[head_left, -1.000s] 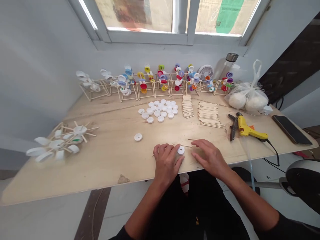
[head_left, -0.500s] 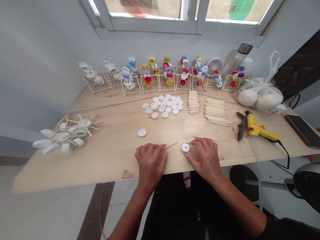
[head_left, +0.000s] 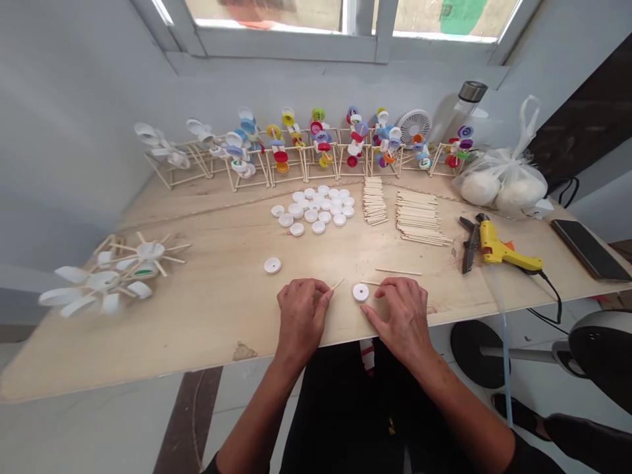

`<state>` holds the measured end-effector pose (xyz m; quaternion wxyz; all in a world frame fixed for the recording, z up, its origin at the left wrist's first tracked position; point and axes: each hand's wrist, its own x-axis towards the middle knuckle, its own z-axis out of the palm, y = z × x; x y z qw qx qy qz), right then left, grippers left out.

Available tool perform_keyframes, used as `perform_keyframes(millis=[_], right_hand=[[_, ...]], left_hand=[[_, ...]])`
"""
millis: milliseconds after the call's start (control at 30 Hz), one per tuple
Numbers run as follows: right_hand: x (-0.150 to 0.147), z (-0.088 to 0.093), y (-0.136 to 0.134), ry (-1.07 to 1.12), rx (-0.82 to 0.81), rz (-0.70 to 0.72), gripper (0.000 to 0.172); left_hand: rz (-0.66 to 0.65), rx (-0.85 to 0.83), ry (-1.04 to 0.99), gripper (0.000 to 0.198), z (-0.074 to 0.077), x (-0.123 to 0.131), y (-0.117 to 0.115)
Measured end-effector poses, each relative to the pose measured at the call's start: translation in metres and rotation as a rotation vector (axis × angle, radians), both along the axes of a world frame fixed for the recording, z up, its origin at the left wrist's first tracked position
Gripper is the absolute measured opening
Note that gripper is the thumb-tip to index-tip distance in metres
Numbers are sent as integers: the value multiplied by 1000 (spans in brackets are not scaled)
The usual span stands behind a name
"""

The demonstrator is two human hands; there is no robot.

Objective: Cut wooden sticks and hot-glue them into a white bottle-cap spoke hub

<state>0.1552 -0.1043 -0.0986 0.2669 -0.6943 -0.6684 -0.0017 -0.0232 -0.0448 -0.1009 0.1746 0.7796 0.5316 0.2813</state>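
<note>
My left hand pinches a thin wooden stick, whose free end points up and right. Just to the right, a white bottle cap with a small hole in its centre lies on the tabletop. My right hand rests beside that cap, thumb at its lower edge and fingers curved and apart. A second stick lies behind the cap, partly hidden by the right fingers. Farther back is another loose stick. A similar holed cap sits to the left of my left hand.
Several white caps and two stick piles lie mid-table. Stick-and-cap wheels are at left; stick stands with coloured caps line the wall. A yellow glue gun, phone and plastic bag are at right.
My left hand has shifted right, closer to the cap, and its stick now points more steeply upward. My right index finger has drawn slightly away from the cap. The view has shifted a little.
</note>
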Motion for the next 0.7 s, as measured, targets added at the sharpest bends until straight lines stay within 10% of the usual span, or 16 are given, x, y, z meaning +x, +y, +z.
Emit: perform_keyframes(millis=[233, 500, 700], right_hand=[[35, 3, -6, -82, 29, -70, 9], [38, 6, -14, -53, 11, -58, 10], [48, 2, -15, -33, 1, -46, 12]], left_hand=[[-84, 44, 48, 11, 10, 17, 38], [-448, 24, 101, 6, 46, 114, 84], [-325, -66, 71, 13, 37, 63, 55]])
